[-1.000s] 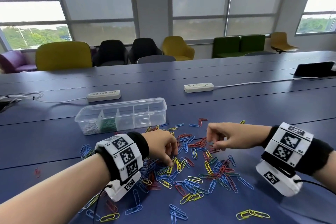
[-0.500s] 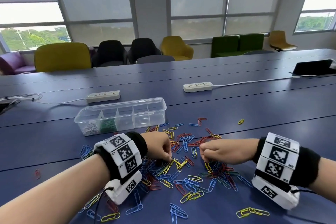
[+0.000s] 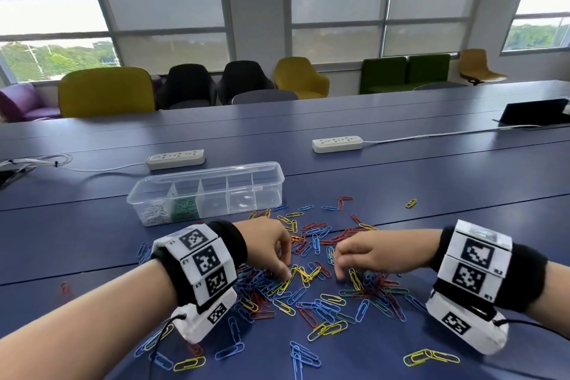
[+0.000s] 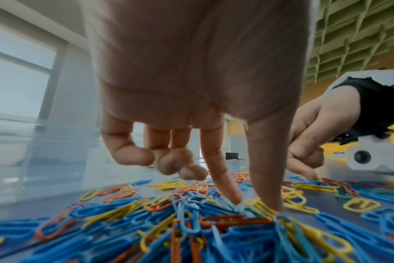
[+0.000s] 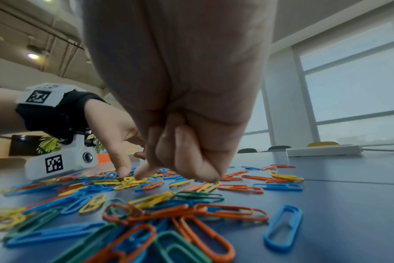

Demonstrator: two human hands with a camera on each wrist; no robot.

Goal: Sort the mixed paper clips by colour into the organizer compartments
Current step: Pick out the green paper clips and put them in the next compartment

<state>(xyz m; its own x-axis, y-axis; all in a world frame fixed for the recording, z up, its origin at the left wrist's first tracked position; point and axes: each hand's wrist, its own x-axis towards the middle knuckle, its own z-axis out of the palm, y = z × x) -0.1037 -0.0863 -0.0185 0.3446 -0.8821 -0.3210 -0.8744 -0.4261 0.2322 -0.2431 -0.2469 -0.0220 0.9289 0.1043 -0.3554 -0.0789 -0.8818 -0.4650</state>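
Both hands' fingertips (image 4: 235,199) press into the paper clips (image 3: 311,293) beside the organizer (image 3: 206,191).

Both hands (image 3: 320,251) probe scattered clips (image 3: 331,299) (organizer (image 3: 206,191) behind).

Blue table (image 3: 431,182) carried a clear organizer (image 3: 206,192) left of centre; loose mixed paper clips (image 3: 311,290) spread toward the near edge; two white power strips (image 3: 175,159) lay farther back; dark device (image 3: 535,112) at far right edge.
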